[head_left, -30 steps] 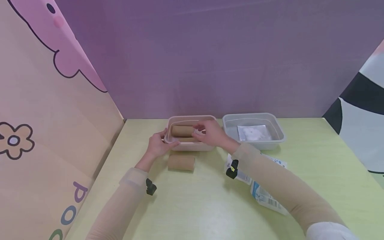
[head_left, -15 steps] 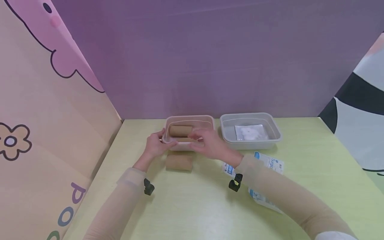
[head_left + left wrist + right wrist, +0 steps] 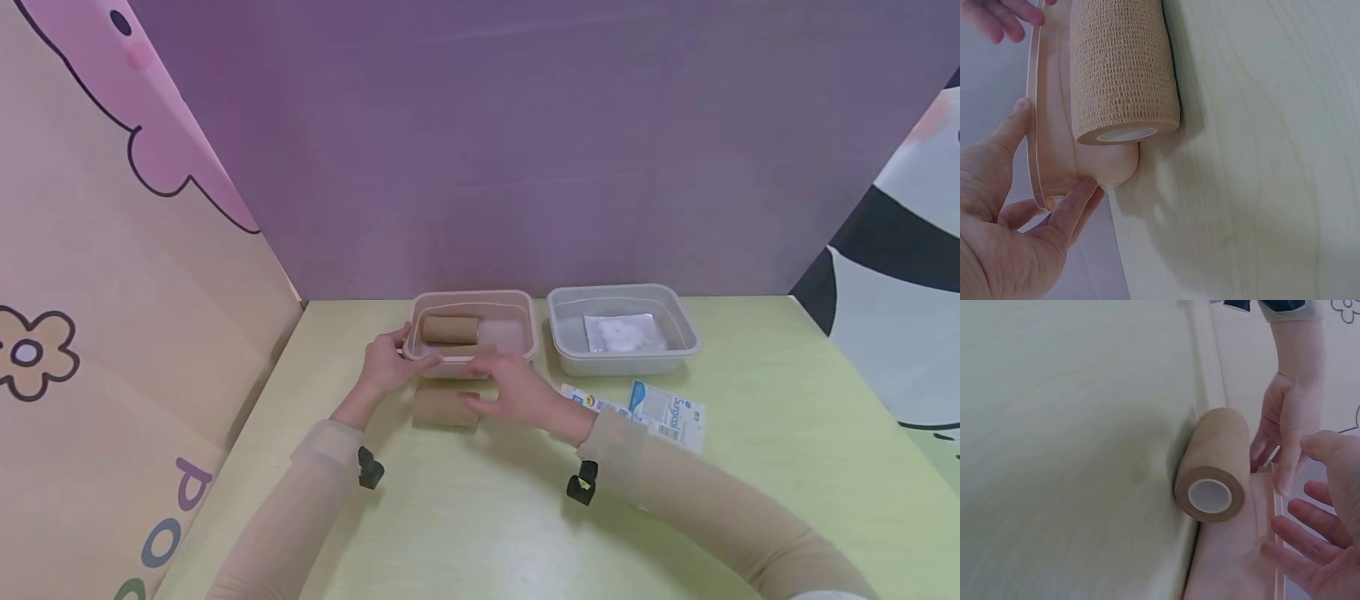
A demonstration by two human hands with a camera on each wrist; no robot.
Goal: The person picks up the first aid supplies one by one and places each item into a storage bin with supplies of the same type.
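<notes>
In the head view, my left hand (image 3: 390, 364) grips the left corner of a pink plastic tub (image 3: 510, 321), thumb over the rim. Two tan rolls lie inside, the back bandage roll (image 3: 450, 329) in plainer sight than the front one. On the table before the tub rests another tan cohesive bandage roll (image 3: 438, 407), its woven texture and white core visible in the wrist views. My right hand (image 3: 517, 392) hovers at that roll's right end, thumb and fingers spread. The right wrist view shows these fingers (image 3: 1316, 525) extended with nothing between them.
To the right stands a whitish tub (image 3: 622, 365) with a clear packet (image 3: 622, 333) of white material inside. Printed packages, one reading "Surgical" (image 3: 675, 417), lie in front of it, partly behind my right forearm. A purple wall (image 3: 480, 150) closes off the back.
My right hand has come out of the pink tub and down toward the roll on the table, its fingers spreading. The left hand keeps its hold on the tub.
</notes>
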